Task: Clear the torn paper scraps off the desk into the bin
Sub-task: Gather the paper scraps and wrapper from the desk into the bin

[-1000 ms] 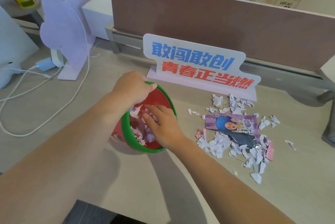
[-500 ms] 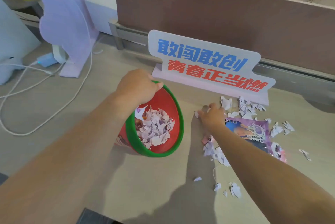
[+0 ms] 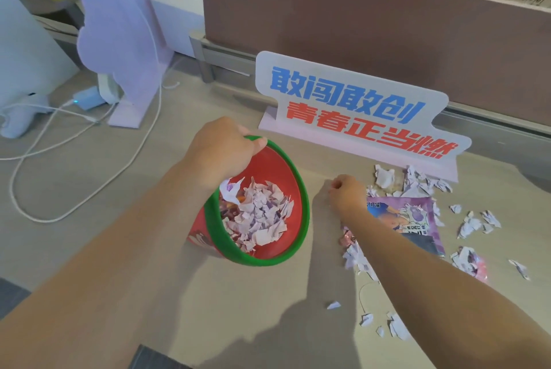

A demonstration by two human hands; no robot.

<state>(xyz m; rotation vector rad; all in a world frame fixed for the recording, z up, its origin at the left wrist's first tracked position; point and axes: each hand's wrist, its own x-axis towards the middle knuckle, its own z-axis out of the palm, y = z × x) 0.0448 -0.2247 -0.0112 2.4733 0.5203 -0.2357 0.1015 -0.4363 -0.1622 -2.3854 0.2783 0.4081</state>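
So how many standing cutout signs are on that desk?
2. The white sign with blue and red lettering stands behind the scraps, against the divider. The lilac cutout stands at the far left, near the cables. Others may lie out of view.

Bright, even daylight fills the scene, colours a touch washed out. Soft grey shadows of both forearms spread across the bench [image 3: 268,324] toward the near edge, so the light falls from above and ahead. The partition [image 3: 372,40] bows with wide-angle distortion, and the far corners stretch. Slight softness overall; the sign [image 3: 354,112] lettering reads crisp. No harsh glare.
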